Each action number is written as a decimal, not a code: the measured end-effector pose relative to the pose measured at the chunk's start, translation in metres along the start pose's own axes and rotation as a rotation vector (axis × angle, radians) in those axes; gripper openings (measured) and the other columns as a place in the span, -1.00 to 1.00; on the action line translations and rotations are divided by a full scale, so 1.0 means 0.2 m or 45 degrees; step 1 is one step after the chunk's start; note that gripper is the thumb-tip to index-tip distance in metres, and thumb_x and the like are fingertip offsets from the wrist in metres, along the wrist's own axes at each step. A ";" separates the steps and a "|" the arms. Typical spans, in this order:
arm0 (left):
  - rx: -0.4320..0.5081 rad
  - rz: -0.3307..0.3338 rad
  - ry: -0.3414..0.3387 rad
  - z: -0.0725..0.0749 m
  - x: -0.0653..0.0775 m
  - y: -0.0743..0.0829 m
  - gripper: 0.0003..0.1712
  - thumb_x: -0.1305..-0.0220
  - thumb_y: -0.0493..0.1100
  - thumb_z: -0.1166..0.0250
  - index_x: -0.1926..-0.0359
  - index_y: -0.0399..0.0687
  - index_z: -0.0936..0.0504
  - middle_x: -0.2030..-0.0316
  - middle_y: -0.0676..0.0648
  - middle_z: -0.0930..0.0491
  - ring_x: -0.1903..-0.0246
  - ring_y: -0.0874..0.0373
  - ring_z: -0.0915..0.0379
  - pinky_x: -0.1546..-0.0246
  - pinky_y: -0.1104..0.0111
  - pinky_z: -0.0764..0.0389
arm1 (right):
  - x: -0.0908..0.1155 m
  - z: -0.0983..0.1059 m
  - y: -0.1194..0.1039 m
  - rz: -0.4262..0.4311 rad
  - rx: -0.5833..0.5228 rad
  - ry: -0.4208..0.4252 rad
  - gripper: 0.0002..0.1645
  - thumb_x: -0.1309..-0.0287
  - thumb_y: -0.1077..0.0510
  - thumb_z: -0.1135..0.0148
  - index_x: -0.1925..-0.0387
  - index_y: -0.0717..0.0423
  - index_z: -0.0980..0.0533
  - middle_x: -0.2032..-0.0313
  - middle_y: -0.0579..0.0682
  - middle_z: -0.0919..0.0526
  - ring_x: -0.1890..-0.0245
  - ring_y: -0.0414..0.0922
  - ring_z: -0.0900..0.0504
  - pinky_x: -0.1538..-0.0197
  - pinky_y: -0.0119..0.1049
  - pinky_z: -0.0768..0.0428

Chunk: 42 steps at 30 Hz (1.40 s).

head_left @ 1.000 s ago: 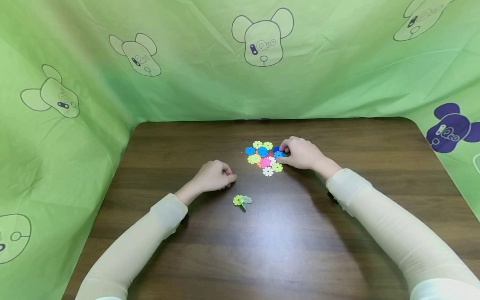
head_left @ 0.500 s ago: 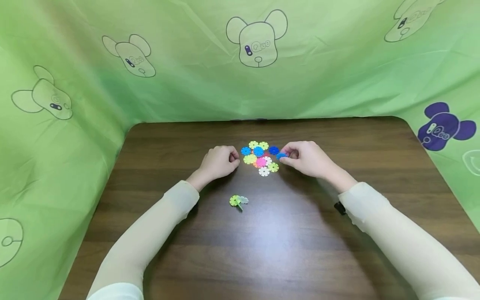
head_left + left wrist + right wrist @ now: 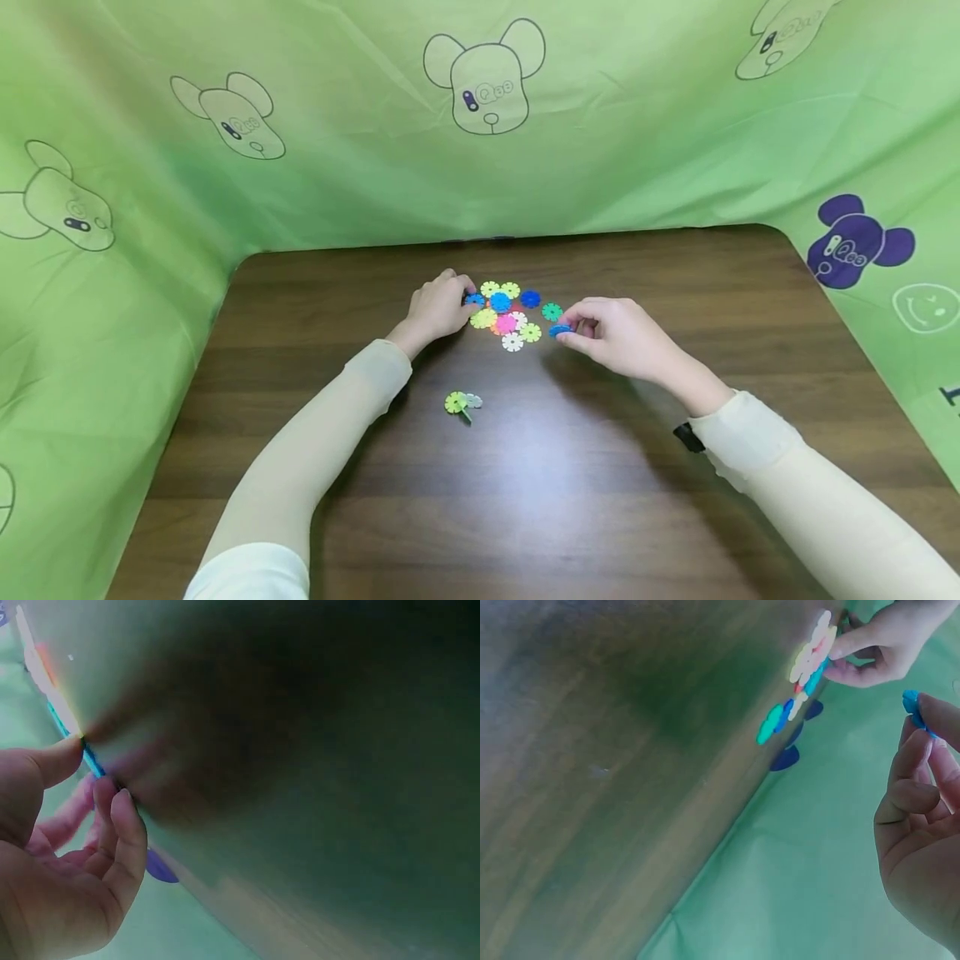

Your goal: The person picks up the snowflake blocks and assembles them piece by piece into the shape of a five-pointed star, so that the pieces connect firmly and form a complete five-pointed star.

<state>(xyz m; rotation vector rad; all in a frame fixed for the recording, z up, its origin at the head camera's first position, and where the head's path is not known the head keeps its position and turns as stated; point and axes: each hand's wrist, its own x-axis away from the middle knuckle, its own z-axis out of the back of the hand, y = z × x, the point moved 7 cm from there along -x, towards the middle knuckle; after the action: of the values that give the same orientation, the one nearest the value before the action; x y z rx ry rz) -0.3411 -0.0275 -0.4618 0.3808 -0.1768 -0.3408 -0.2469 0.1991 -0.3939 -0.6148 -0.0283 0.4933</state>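
Green cloth (image 3: 337, 183) printed with mouse-like heads hangs to the left of, behind and to the right of a wood-grain tabletop (image 3: 420, 517). Leftmost, a pale sleeve (image 3: 300, 467) leads to the left hand (image 3: 437, 307), its thumb and fingers (image 3: 129, 825) set narrowly on the edges of a blue disc (image 3: 473, 299) at the left side of a loose cluster. Nearer the person lies a small joined group of 3 pieces: a lime disc (image 3: 454, 402), a whitish disc (image 3: 473, 401) and a slim green piece (image 3: 467, 416). In the cluster, notched discs overlap: yellow, orange, a sky-blue disc (image 3: 500, 302), a pink disc (image 3: 507, 324) and a white disc (image 3: 513, 342). On its right lie a navy disc (image 3: 530, 298) and, slightly apart, an emerald disc (image 3: 552, 311). Rightmost, the right hand (image 3: 622, 335) pinches 1 bright-blue disc (image 3: 559, 330), held just beside the emerald disc.
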 end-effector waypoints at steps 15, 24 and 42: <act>0.575 -0.026 0.081 0.12 0.11 -0.01 -0.79 -0.38 -0.03 -0.43 0.20 -0.08 -0.77 0.36 -0.04 -0.69 0.36 0.08 -0.55 0.30 0.27 -0.54 | 0.01 0.01 0.00 0.000 0.005 0.061 -0.95 -0.28 0.09 -0.48 0.22 -0.09 -0.75 0.45 -0.28 -0.69 0.43 -0.30 -0.63 0.27 -0.28 -0.62; 1.098 -0.042 -0.204 0.11 0.26 0.18 -0.72 -0.46 -0.13 -0.35 0.26 -0.32 -0.71 0.32 -0.41 -0.68 0.54 0.15 -0.53 0.34 0.26 -0.71 | 0.00 0.00 -0.06 0.110 -0.031 0.145 -0.95 -0.22 0.18 -0.50 0.26 0.01 -0.76 0.45 -0.25 -0.71 0.46 -0.32 -0.62 0.32 -0.33 -0.62; 1.244 -0.062 -0.380 0.04 0.33 0.30 -0.73 -0.45 -0.21 -0.34 0.22 -0.43 -0.72 0.41 -0.28 -0.68 0.56 0.17 -0.51 0.34 0.29 -0.73 | 0.00 -0.02 -0.16 0.375 -0.016 0.276 -0.88 -0.11 0.25 -0.57 0.29 0.05 -0.78 0.47 -0.24 -0.68 0.62 -0.34 -0.39 0.50 -0.52 -0.38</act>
<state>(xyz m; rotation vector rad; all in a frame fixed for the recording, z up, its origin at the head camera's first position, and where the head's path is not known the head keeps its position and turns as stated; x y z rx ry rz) -0.2651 -0.0021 -0.4241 1.3019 -0.6330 -0.3408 -0.2314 0.1744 -0.3801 -0.6859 0.2684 0.7089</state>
